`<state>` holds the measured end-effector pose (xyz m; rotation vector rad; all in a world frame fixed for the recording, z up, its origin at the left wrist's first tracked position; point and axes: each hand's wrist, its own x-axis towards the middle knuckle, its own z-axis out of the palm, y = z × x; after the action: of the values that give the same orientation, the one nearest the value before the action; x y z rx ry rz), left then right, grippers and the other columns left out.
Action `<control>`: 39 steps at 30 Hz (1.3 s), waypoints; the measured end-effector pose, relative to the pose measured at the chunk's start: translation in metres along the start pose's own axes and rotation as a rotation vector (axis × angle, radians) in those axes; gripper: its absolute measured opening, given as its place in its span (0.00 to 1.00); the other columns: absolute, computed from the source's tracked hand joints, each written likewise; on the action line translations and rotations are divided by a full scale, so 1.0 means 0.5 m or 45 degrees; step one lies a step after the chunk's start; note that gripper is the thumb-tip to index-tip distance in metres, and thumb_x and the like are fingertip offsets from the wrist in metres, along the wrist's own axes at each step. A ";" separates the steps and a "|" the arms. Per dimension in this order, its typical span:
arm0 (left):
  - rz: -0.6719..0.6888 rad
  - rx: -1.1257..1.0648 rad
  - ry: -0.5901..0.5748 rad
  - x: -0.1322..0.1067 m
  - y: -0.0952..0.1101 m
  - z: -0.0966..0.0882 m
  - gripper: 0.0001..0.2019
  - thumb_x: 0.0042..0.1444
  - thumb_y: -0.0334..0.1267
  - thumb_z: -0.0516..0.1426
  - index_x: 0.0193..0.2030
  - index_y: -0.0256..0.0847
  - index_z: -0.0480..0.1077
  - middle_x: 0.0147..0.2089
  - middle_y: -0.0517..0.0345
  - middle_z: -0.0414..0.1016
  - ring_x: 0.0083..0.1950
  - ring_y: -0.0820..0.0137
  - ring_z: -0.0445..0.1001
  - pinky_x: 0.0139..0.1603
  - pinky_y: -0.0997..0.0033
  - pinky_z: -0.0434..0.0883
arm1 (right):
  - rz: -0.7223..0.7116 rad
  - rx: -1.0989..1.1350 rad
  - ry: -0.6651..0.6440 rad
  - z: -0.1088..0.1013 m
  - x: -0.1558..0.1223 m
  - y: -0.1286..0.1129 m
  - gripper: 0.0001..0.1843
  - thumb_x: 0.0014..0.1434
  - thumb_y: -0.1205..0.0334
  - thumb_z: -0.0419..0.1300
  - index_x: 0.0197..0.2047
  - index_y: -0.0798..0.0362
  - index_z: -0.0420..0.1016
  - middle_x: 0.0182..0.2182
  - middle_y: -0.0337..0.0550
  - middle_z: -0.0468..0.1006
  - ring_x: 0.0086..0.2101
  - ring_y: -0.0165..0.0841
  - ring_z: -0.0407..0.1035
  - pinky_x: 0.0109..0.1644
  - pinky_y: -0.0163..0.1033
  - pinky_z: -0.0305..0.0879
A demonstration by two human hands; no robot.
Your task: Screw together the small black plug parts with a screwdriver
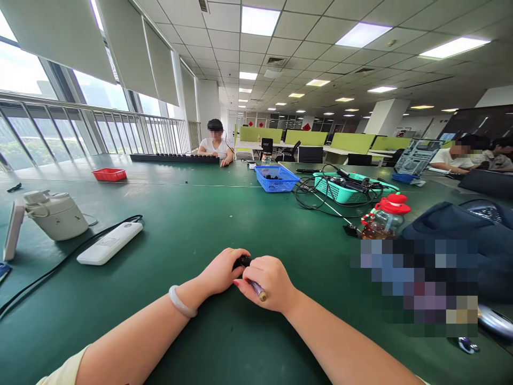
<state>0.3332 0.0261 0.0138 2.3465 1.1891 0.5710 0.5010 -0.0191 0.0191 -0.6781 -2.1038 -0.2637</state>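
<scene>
Both my hands rest together on the green table (192, 214) near its front edge. My left hand (220, 271), with a pale bangle on the wrist, is curled around a small black object (242, 261). My right hand (268, 282) is closed on a thin tool with a brass-coloured end (258, 291) that sticks out below the fingers. The tool's tip meets the black object between the hands. Most of the black object is hidden by my fingers.
A white remote-like device (110, 243) with a black cable and a white kettle-shaped appliance (56, 214) lie at left. A red tray (109, 174), blue basket (276, 178), teal basket with cables (344, 188), red-lidded jar (385, 216) and dark bag (457, 230) stand around. Other people sit at the far side.
</scene>
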 end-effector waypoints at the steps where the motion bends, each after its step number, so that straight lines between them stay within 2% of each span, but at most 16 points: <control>1: 0.002 0.000 0.000 0.000 -0.001 0.001 0.19 0.53 0.31 0.55 0.53 0.42 0.71 0.50 0.52 0.77 0.53 0.61 0.73 0.56 0.61 0.69 | -0.005 -0.002 0.009 0.000 0.000 -0.001 0.20 0.63 0.57 0.55 0.21 0.52 0.68 0.17 0.36 0.66 0.20 0.27 0.57 0.26 0.35 0.51; 17: 0.002 -0.010 0.004 0.002 0.001 0.000 0.17 0.55 0.34 0.55 0.52 0.42 0.72 0.50 0.51 0.78 0.52 0.61 0.73 0.56 0.60 0.69 | -0.041 -0.111 -0.006 -0.006 0.003 0.000 0.20 0.64 0.60 0.53 0.21 0.51 0.68 0.17 0.36 0.64 0.20 0.27 0.54 0.26 0.35 0.50; 22: 0.020 -0.009 0.000 0.002 -0.004 0.003 0.18 0.55 0.34 0.55 0.53 0.42 0.70 0.51 0.50 0.77 0.53 0.61 0.72 0.57 0.59 0.69 | -0.089 -0.089 0.051 -0.013 0.004 0.010 0.20 0.65 0.60 0.53 0.21 0.52 0.68 0.17 0.35 0.64 0.20 0.27 0.54 0.26 0.35 0.50; 28: 0.032 -0.020 0.029 0.002 -0.009 0.006 0.17 0.57 0.37 0.55 0.54 0.43 0.70 0.50 0.51 0.77 0.52 0.62 0.73 0.56 0.59 0.69 | -0.092 -0.049 0.018 -0.028 0.005 0.020 0.21 0.65 0.60 0.52 0.20 0.51 0.65 0.17 0.35 0.63 0.20 0.27 0.55 0.27 0.35 0.49; 32: 0.029 -0.012 0.014 0.001 -0.007 0.004 0.17 0.57 0.37 0.55 0.54 0.43 0.70 0.51 0.51 0.77 0.52 0.61 0.73 0.56 0.59 0.69 | 0.065 0.103 0.041 -0.029 0.001 0.027 0.20 0.65 0.59 0.52 0.21 0.51 0.66 0.16 0.36 0.65 0.19 0.27 0.56 0.27 0.35 0.52; 36: 0.018 0.004 0.014 0.002 -0.009 0.004 0.17 0.59 0.40 0.56 0.54 0.45 0.69 0.50 0.51 0.76 0.52 0.61 0.73 0.55 0.59 0.70 | 0.424 0.323 0.130 -0.028 -0.002 0.036 0.22 0.65 0.55 0.53 0.20 0.51 0.66 0.17 0.36 0.66 0.19 0.27 0.58 0.26 0.34 0.55; 39: 0.013 0.021 0.008 0.002 -0.012 0.004 0.17 0.58 0.40 0.56 0.54 0.45 0.69 0.49 0.51 0.76 0.51 0.60 0.73 0.55 0.59 0.70 | 0.680 0.439 0.218 -0.029 -0.001 0.042 0.26 0.65 0.50 0.53 0.18 0.51 0.65 0.15 0.35 0.63 0.19 0.27 0.58 0.25 0.34 0.54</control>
<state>0.3312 0.0298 0.0088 2.3672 1.1895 0.5745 0.5229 -0.0081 0.0257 -0.9347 -1.6741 0.3201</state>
